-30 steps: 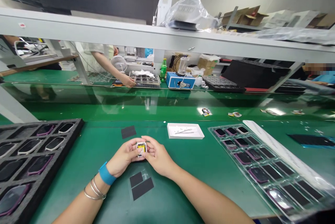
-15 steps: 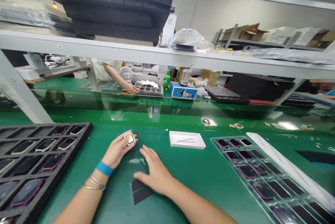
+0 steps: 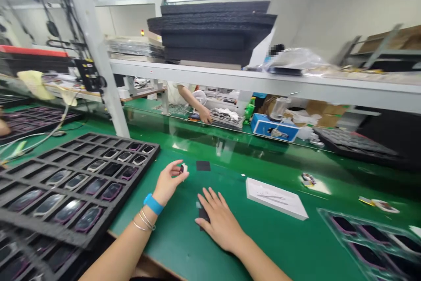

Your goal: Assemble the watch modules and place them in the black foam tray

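Observation:
My left hand [image 3: 169, 181] pinches a small watch case [image 3: 184, 168] with a white rim between thumb and fingers, just above the green bench. Its far side is turned away from me. My right hand [image 3: 219, 219] lies flat with fingers spread and thumb out, holding nothing. Under its thumb and palm is a dark film piece [image 3: 203, 214], partly covered. Another dark square sheet [image 3: 203, 165] lies on the bench beyond both hands. To the left, a dark foam tray [image 3: 79, 156] holds several watch-like parts with purple or white rims.
A white box [image 3: 276, 202] with tweezers in it stands right of my right hand. A clear plastic tray [image 3: 335, 232] of purple-rimmed parts lies at the right. A grey shelf [image 3: 210, 75] spans the bench. Across it, another person's hand [image 3: 205, 115] touches a tray.
My view has swung left. The left hand has turned the watch case, so its yellow-marked face no longer shows. My right hand has settled over the dark film on the bench.

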